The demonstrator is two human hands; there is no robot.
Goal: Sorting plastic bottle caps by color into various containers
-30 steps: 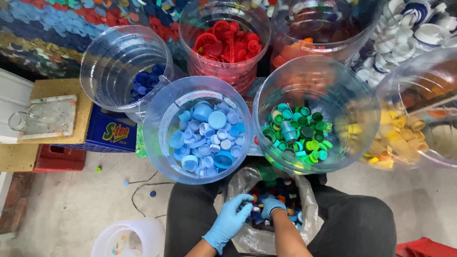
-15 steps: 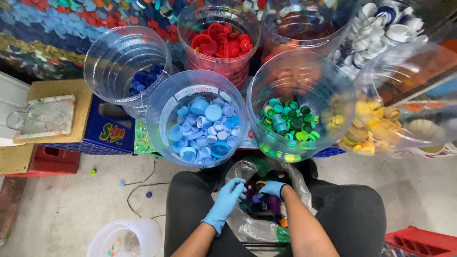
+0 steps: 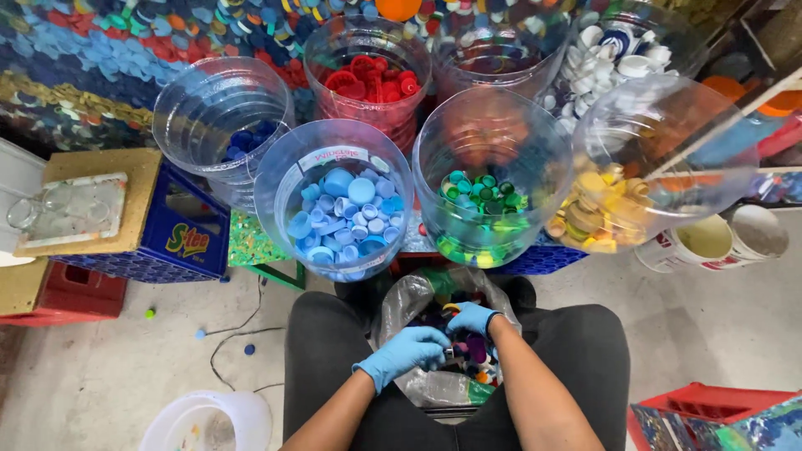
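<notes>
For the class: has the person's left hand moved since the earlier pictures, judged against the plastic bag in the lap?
Yes. The left hand has moved right, from the bag's left edge into its opening, closer to the right hand.

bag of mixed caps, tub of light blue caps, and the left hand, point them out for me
bag of mixed caps (image 3: pixel 411 302), head view, on its clear plastic rim at upper left.
tub of light blue caps (image 3: pixel 294 171), head view, on its bare inner wall.
left hand (image 3: pixel 403 353), head view, on the back of the blue glove.
</notes>
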